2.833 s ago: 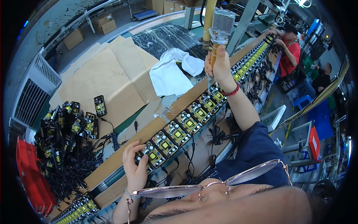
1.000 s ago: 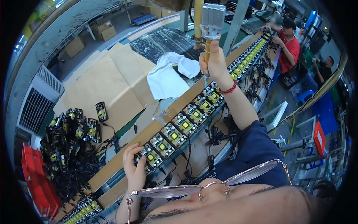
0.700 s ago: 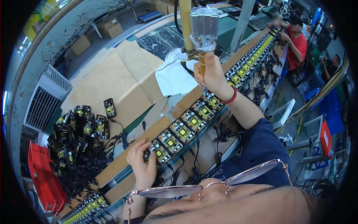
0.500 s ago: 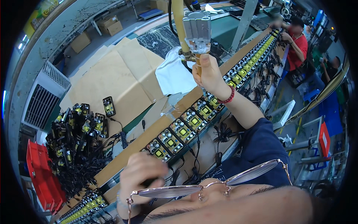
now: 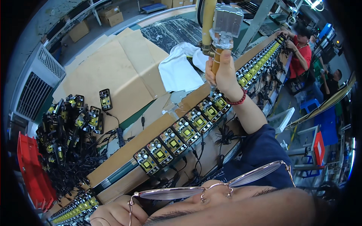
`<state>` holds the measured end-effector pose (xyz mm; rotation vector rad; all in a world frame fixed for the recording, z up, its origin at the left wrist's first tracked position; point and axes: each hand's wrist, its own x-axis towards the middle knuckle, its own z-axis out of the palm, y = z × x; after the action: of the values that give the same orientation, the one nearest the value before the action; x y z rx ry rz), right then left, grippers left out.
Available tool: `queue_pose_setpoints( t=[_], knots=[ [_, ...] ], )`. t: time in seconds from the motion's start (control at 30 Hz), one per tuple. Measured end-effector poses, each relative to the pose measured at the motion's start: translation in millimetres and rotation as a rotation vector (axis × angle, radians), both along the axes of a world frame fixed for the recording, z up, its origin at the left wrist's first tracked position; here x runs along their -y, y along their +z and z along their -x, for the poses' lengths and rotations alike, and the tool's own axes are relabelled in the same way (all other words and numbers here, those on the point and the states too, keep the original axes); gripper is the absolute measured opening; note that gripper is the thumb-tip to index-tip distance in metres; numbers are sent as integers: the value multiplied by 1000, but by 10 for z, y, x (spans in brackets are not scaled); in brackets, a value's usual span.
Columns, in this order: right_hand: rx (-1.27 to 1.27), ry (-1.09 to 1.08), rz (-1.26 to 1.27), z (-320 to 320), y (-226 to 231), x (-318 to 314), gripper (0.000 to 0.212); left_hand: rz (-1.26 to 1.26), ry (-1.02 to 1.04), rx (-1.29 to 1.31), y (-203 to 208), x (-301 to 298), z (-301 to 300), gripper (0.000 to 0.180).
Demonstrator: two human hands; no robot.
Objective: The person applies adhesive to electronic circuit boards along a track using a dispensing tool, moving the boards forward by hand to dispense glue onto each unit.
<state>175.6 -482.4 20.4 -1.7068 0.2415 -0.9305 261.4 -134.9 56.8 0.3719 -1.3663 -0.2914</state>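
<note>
My right hand [image 5: 224, 74] is raised over the line and grips the brass-coloured handle of a hanging tool [image 5: 225, 23] with a clear boxy head, beside a tan hose [image 5: 208, 18]. The tool's thin tip points down at the boards just below the hand. A row of small circuit boards [image 5: 173, 142] with yellow parts and black leads runs diagonally along a rail. My left hand [image 5: 113, 215] is at the bottom edge, close to my face under the glasses. Whether it holds anything is hidden.
A heap of black boards with tangled cables [image 5: 69, 130] lies at the left next to a red bin [image 5: 32, 174]. Cardboard sheets [image 5: 109, 71] and a white cloth [image 5: 178, 71] lie behind the rail. A person in a red shirt [image 5: 301, 54] works at the far end.
My left hand has left the boards and come up to my face. My right hand has brought the hanging tool down closer to the row of boards.
</note>
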Motion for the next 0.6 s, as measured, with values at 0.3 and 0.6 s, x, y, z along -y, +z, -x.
queue_pose_setpoints(
  t=[0.3,0.6],
  knots=[
    [27,-47,49,7,-13,41,68,80,101,-36,-58,17,16,8],
    [7,-77,56,23,-2,70,70,142,161,-33,-100,59,-39,4]
  ],
)
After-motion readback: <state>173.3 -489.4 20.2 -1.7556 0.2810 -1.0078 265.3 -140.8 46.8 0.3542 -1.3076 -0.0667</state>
